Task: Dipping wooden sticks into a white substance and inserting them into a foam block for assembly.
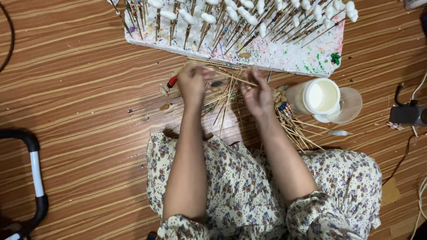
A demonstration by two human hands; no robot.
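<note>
Black-and-white handle (33, 169) idle at far left of wood-grain floor (80, 89). Left hand (192, 82) pinches end of thin bamboo skewer (231, 78); right hand (258, 93) closes on its other end, steadying it above loose skewer pile (222, 102). Foam board (275, 55) beyond keeps white-tipped sticks upright, apart. White paste jar (321, 98) open at right, within reach.

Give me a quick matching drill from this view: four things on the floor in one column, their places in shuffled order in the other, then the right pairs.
Things:
1. foam board
2. white jar
3. loose sticks
4. black adapter

Places:
A. far right, cable attached
B. between the left hand and right hand
C. top, stuck full of sticks
D. right of the right hand

Pairs: 1-C, 2-D, 3-B, 4-A
</note>
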